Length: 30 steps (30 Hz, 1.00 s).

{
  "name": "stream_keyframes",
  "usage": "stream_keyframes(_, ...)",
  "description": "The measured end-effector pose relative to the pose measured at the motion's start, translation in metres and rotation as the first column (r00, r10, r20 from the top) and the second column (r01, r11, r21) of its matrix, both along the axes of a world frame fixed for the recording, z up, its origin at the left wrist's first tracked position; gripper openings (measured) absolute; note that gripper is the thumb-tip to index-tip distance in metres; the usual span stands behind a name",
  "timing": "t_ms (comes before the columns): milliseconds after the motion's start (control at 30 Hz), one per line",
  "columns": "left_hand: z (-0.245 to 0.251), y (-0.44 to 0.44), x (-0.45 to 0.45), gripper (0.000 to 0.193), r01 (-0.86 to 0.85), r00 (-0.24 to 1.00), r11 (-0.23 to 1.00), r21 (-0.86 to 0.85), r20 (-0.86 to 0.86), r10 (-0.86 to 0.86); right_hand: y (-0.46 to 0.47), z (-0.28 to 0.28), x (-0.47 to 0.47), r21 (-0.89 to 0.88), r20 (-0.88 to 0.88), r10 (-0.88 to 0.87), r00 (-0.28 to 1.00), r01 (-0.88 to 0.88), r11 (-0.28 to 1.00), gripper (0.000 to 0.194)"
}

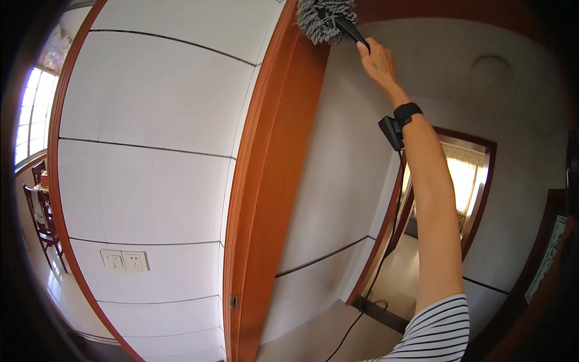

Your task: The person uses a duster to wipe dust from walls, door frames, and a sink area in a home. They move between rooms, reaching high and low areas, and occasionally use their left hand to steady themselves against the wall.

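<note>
My right hand (378,61) is raised at the top of the view, closed around the black handle (350,30) of a duster. The duster's grey, shaggy string head (319,22) lies against or just in front of the upper part of an orange-brown wooden door frame (282,149); whether it touches cannot be told. A black strap (407,113) with a small black device (391,132) is on my right wrist, and a black cable hangs down from it. My left hand is out of view.
Left of the frame stands a white panelled wall (149,190) with a switch and socket plate (124,260). A dark wooden chair (43,217) is in the room at the far left. Behind my arm is another doorway (491,181). The black cable (368,289) trails down to the floor.
</note>
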<state>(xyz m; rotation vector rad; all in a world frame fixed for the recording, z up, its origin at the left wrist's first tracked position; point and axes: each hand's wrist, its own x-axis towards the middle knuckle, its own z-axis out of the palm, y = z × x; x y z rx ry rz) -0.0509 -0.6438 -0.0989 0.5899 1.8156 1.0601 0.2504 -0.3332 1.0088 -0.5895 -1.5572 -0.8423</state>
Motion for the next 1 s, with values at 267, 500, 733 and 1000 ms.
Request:
stream_keyframes(267, 0.243, 0.081, -0.044, 0.028, -0.047, 0.68, 0.941, 0.334, -0.68, 0.276, 0.14, -0.047, -0.013, -0.026, -0.008, 0.26, 0.966, -0.26, 0.965, 0.045)
stream_keyframes(500, 0.464, 0.145, 0.009, 0.012, 0.031, 0.562, 0.783, 0.621, -0.659, 0.5, 0.203, -0.122, -0.036, -0.082, 0.147, 0.529, 0.836, -0.522, 0.849, 0.036)
stream_keyframes(733, 0.564, 0.184, 0.026, 0.019, -0.021, 0.397, 0.776, 0.631, -0.707, 0.586, 0.232, -0.308, -0.01, -0.181, 0.419, 0.591, 0.689, -0.575, 0.798, 0.023)
stream_keyframes(1000, 0.647, 0.223, 0.062, 0.033, 0.013, 0.148, 0.755, 0.656, -0.748, 0.647, 0.259, -0.509, 0.017, -0.377, 0.789, 0.53, 0.311, -0.437, 0.817, 0.033)
